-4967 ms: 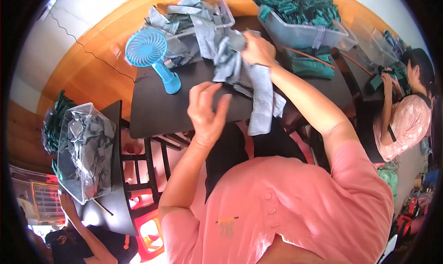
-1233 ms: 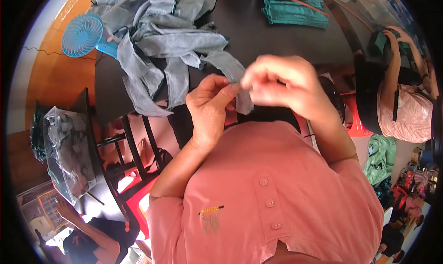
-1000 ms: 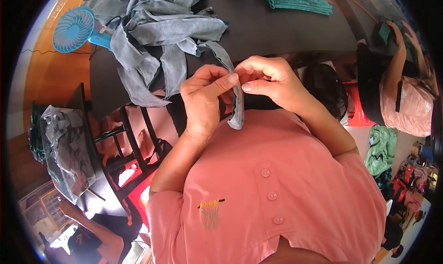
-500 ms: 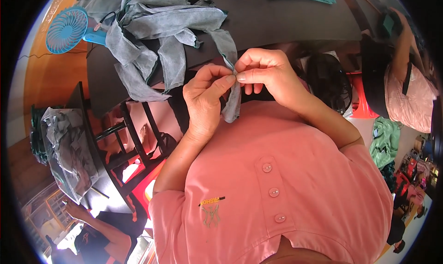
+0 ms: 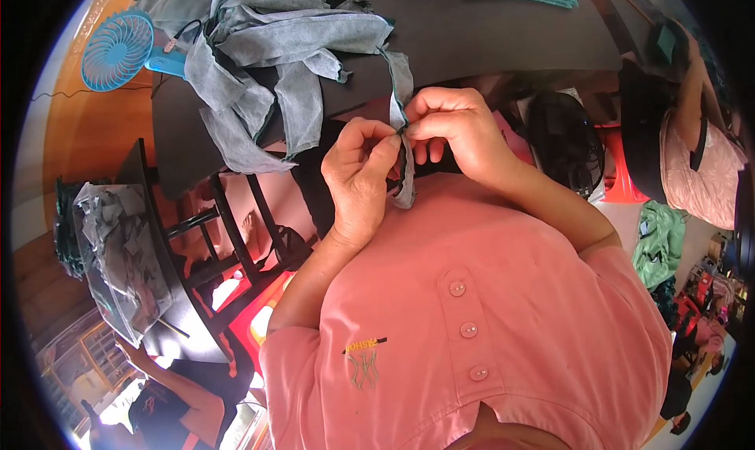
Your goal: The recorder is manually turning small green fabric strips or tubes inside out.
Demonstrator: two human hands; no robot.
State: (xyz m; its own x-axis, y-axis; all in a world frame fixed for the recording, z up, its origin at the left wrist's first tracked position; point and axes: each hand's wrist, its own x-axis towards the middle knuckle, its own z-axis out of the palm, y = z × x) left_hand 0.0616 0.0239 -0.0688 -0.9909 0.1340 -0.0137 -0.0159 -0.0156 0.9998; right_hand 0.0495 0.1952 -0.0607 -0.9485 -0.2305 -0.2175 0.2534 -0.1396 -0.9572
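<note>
Grey cloth strip (image 5: pixel 402 74), one, reaching from table (image 5: pixel 503 37) edge to pink shirt (image 5: pixel 503 269); left hand (image 5: pixel 358 167) and right hand (image 5: pixel 458 127), fingertips pinching it midway; hazard: a hard tug might drag the grey heap (image 5: pixel 303 35) nearby, or a slack pinch drop it.

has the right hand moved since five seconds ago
Yes: judged against the black table, the right hand has come back toward the pink shirt, from above the tabletop to just off its near edge.
</note>
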